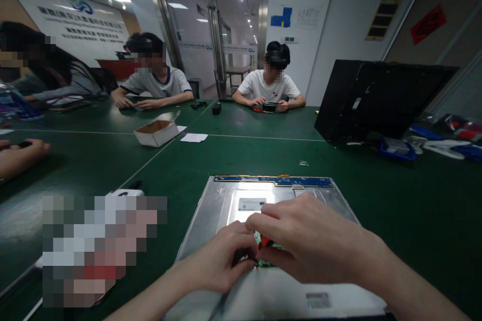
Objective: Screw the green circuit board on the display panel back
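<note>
A silver flat display panel (214,205) lies back side up on the table in front of me, with a blue circuit strip (301,181) along its far edge. Near its middle, a small green circuit board (266,264) shows partly beneath my fingers. My right hand (312,241) is closed around a small red-and-black object (265,242), mostly covered by the fingers, just above the board. Touching it from the left, my left hand (222,256) pinches at the board's edge; something dark shows between its fingers, too hidden to name.
A black monitor-like casing (376,100) stands at the right, beside a blue tray (397,149). An open white box (156,134) and paper (194,137) lie farther off. A blurred-out item (101,246) is at my left. Several people sit around the green table (259,155).
</note>
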The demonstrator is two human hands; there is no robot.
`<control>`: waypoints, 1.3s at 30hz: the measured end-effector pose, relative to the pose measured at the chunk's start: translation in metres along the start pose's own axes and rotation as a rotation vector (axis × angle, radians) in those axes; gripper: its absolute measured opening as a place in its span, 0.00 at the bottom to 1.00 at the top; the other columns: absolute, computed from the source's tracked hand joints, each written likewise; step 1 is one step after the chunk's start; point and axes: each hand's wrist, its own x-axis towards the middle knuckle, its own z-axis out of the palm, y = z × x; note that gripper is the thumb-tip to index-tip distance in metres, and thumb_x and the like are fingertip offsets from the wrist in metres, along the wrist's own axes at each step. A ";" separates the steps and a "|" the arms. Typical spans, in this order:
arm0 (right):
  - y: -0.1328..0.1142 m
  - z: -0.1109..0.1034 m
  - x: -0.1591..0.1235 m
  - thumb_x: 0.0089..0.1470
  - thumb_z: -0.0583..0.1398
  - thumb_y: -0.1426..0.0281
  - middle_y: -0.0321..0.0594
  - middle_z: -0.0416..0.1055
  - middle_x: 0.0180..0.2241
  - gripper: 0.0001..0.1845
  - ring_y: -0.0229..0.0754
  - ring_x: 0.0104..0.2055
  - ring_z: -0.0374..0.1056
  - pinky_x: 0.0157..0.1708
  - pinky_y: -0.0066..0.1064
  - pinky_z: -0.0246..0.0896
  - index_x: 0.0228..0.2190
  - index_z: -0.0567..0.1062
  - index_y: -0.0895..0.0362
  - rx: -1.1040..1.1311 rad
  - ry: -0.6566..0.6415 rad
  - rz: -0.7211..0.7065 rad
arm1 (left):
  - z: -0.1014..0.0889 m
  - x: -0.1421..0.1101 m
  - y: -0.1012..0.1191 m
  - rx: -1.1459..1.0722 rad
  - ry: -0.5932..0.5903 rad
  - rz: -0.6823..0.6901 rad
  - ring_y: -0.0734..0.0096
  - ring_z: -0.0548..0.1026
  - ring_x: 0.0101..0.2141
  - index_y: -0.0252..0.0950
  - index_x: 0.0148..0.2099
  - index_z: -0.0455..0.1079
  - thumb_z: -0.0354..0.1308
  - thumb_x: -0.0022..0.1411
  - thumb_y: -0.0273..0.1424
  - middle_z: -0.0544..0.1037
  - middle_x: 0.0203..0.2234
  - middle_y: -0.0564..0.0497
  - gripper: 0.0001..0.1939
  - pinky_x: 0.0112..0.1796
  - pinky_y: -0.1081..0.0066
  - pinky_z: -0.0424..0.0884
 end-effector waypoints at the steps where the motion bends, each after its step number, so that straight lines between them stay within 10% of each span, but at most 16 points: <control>1: 0.000 -0.001 0.000 0.58 0.55 0.69 0.36 0.71 0.34 0.06 0.37 0.29 0.64 0.22 0.30 0.44 0.39 0.66 0.55 0.012 -0.003 -0.003 | 0.000 0.000 0.000 -0.008 -0.007 -0.004 0.62 0.71 0.41 0.37 0.40 0.69 0.57 0.57 0.22 0.74 0.38 0.50 0.08 0.44 0.63 0.68; 39: 0.001 0.000 0.000 0.55 0.57 0.69 0.35 0.70 0.34 0.06 0.36 0.27 0.60 0.21 0.30 0.42 0.36 0.64 0.55 0.022 0.016 -0.024 | 0.002 -0.001 -0.004 0.019 -0.002 -0.004 0.62 0.71 0.40 0.38 0.41 0.69 0.57 0.56 0.22 0.74 0.38 0.50 0.10 0.42 0.64 0.68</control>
